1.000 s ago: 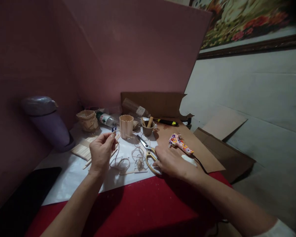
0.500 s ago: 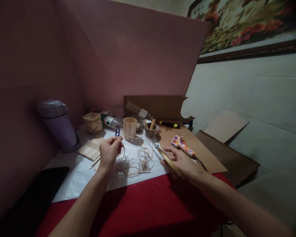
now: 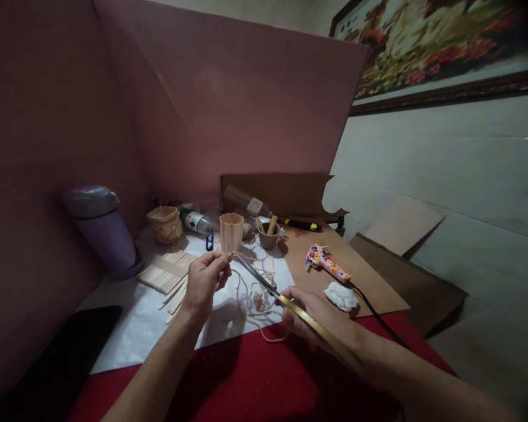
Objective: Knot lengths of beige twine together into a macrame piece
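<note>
Between thumb and fingers, my left hand pinches the end of a piece of twine. My right hand is closed on scissors with gold-coloured handles. Their blade tips reach up to the twine beside my left fingertips. Loose tan twine lies tangled on the white sheet under the blades. Just beyond my left hand stands a cup of upright wooden sticks with a scalloped rim. Left of that hand are a banded bundle of craft sticks and several loose ones.
A flowered glue gun and a crumpled white cloth or tissue lie to the right. Behind are a small pot with sticks, plastic bottles, a yellow-black cutter and a woven-looking cup. A purple tumbler stands left.
My right hand has brought the scissors' tips up and left to my left fingertips. My left hand has shifted slightly right and down. The white cloth or tissue now shows.
</note>
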Available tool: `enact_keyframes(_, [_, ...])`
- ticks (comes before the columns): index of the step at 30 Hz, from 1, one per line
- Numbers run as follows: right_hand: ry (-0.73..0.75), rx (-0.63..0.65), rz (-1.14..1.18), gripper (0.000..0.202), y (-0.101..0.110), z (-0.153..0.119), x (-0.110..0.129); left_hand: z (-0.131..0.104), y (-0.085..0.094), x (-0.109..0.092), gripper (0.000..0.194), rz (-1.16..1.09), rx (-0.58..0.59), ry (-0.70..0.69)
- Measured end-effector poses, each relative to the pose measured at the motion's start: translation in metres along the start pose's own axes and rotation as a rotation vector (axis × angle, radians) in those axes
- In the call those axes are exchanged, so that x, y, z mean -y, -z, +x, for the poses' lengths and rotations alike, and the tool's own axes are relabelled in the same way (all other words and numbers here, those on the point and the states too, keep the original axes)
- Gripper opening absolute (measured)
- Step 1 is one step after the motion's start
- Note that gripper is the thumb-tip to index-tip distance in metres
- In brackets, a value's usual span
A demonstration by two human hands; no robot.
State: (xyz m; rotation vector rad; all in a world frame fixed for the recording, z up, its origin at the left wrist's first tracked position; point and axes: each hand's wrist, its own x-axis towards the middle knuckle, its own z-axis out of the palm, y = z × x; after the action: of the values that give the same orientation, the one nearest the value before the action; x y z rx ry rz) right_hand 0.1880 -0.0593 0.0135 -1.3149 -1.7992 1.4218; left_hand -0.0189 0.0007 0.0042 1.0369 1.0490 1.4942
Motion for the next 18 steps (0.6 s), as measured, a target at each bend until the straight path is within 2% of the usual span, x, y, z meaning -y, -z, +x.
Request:
enact_keyframes(4, [-0.009, 0.031, 0.039, 0.057, -0.003, 0.007, 0.011, -0.004, -0.001, -0.001, 0.019, 0.049, 0.075, -0.006])
enact_keyframes(8, [0.023, 0.02, 0.137, 0.052, -0.012, 0.013, 0.009, -0.008, -0.004, -0.002, 0.021, 0.087, 0.135, -0.007])
enact_keyframes(18, [0.016, 0.047, 0.308, 0.055, -0.021, 0.019, 0.001, -0.012, -0.008, -0.006, 0.022, 0.112, 0.178, -0.011])
